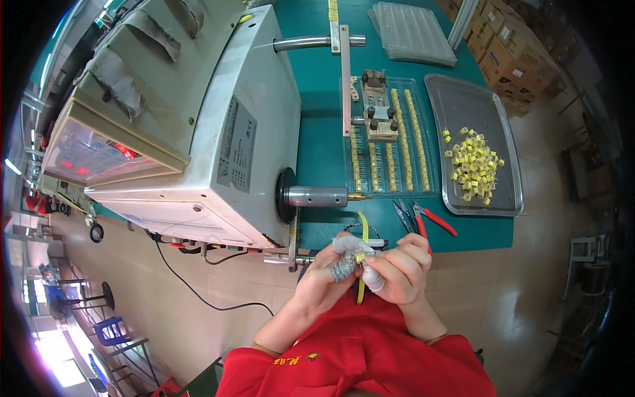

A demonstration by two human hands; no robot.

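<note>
My left hand (pixel 325 270) and my right hand (pixel 401 270) meet in front of my red shirt, close to the table's front edge. Pale coverings wrap some fingertips on both. Between them sits a small yellow component (pixel 360 257), pinched by the fingers of each hand and partly hidden by them. A narrow strip of yellow tape (pixel 364 226) rises beside the left fingers, and a yellow length also hangs below the hands. Just beyond the right hand lie red-handled pliers (pixel 436 221) and another hand tool (pixel 402 213) with dark jaws.
A large white machine (pixel 264 119) with a metal spindle (pixel 317 196) fills the left side. On the green table (pixel 324 162) stand a clear tray (pixel 433 178) with rows of yellow components, a metal tray (pixel 456 99) with a yellow pile (pixel 474 165), and stacked clear trays (pixel 413 30).
</note>
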